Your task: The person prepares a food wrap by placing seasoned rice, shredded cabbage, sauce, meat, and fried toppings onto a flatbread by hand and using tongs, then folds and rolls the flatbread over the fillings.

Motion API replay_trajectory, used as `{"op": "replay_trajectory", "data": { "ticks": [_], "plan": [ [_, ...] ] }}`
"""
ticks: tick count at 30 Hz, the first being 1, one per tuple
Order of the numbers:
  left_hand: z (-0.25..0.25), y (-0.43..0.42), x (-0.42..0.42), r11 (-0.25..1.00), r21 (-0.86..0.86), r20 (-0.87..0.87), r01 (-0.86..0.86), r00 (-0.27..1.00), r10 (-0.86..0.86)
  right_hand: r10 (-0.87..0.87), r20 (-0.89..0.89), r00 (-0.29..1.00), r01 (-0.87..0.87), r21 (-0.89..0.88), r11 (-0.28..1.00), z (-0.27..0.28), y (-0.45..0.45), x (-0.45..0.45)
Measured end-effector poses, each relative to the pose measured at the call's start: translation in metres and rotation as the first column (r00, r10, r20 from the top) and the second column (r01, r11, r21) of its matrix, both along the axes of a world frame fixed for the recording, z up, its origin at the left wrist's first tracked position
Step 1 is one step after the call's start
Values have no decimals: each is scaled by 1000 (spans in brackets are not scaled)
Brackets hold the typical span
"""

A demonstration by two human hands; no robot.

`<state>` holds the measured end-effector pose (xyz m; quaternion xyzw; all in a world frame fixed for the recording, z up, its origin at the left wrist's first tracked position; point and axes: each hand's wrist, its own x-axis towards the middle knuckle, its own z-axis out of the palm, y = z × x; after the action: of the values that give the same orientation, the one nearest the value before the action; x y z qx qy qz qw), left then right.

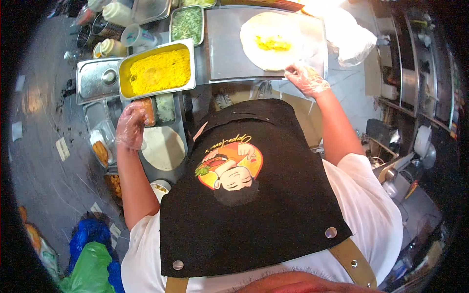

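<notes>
My right hand, in a clear plastic glove, is at the lower right edge of a round flatbread. Its fingers are drawn together; whether they grip the flatbread's edge I cannot tell. Yellow shredded filling lies on the flatbread, which rests on a metal work plate. My left hand, also gloved, has its fingers curled beside a small tray of orange food. Anything inside those fingers is hidden. Just above it stands a deep metal pan of yellow shredded food.
Another pale flatbread lies right of my left forearm. A pan of chopped greens, a metal lid and squeeze bottles stand at the upper left. A white plastic bag sits right of the plate.
</notes>
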<state>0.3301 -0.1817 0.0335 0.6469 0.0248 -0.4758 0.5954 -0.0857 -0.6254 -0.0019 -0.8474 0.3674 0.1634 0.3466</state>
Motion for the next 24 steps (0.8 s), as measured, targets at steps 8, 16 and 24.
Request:
{"op": "replay_trajectory", "data": {
  "ticks": [8,16,24],
  "plan": [
    [-4,-271,-107,789,114,281,603,743,-608,-144,227,963,100,192,976,-20,-43,-13],
    [-118,-439,-213,961,-222,-440,168,862,-252,-172,399,901,107,180,978,-21,-89,27],
    [-127,-438,-224,991,-57,-350,120,927,-133,-27,314,949,-2,91,996,-61,-126,49]
  ]
}}
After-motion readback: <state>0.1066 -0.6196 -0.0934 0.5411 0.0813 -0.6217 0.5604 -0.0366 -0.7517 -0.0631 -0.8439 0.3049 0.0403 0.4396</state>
